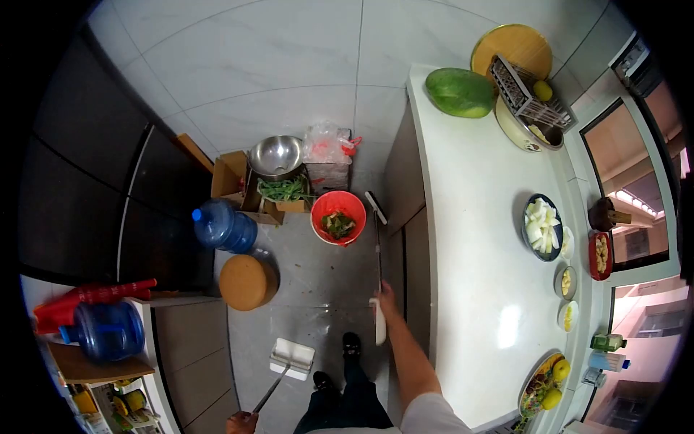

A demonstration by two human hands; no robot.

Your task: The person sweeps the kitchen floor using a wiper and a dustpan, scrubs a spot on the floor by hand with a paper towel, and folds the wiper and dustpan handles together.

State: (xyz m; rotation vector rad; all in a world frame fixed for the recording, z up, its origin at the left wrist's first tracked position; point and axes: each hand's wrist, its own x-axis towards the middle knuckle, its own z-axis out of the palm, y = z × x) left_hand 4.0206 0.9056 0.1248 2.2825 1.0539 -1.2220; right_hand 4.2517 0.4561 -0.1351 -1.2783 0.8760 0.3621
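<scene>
My right hand (388,299) is wrapped around the thin handle of a broom (378,264), beside the counter's cabinet front. The broom's white-edged head (376,207) rests low by the cabinet, right of a red bucket (350,235) with leafy scraps inside. A long white piece (380,323) shows just below this hand; whether it belongs to the broom I cannot tell. At the bottom left, my left hand (242,422) is closed on the dark handle of a dustpan (280,362). The white pan is on the grey floor, left of my shoes, and its inside looks bare.
A round tan stool (243,283) and a blue water jug (230,227) stand left. Behind are a steel bowl (277,157), greens (283,189) and cardboard boxes (229,173). The white counter (470,289) at right holds a green melon (460,92) and several dishes of food.
</scene>
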